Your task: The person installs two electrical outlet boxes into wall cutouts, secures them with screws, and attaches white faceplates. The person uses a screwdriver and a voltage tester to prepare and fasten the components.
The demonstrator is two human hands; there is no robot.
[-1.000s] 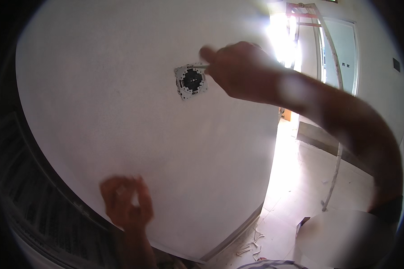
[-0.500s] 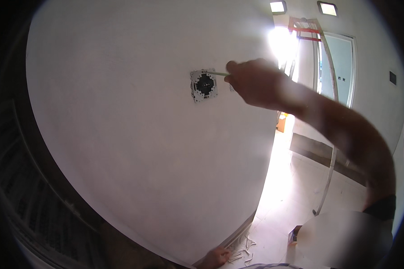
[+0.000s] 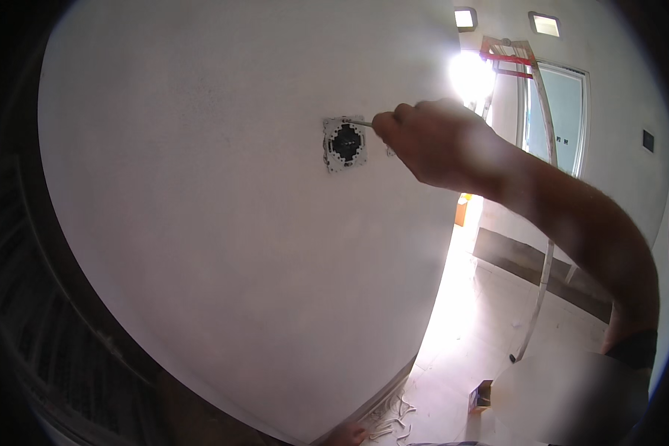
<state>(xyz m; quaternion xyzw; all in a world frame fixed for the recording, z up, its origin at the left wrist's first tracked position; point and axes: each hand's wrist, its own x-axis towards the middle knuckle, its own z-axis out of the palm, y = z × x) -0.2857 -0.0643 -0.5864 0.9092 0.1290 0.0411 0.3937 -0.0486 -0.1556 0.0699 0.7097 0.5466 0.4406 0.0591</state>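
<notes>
A wall socket insert [image 3: 346, 144] with a pale metal mounting frame and a dark round centre sits in the white wall. My right hand [image 3: 447, 145] is closed around a screwdriver [image 3: 360, 123], whose handle is hidden in the fingers. Its thin shaft points left, and the tip meets the upper part of the mounting frame. Another small fitting [image 3: 390, 152] shows beside the socket, mostly covered by my right hand. At the bottom edge only a bit of my left hand [image 3: 347, 435] shows, close to the wall's foot; its fingers are mostly cut off.
A stepladder [image 3: 546, 111] with red bands stands to the right, near a bright doorway. White offcut strips [image 3: 394, 416] lie on the floor by the wall's foot. A small open box [image 3: 482, 396] is at the lower right. A dark wall plate [image 3: 648, 141] is at far right.
The screwdriver tip stays at the top of the mounting frame while my right hand's grip has turned slightly. My left hand has sunk lower, mostly out of view. The whole view has shifted a little.
</notes>
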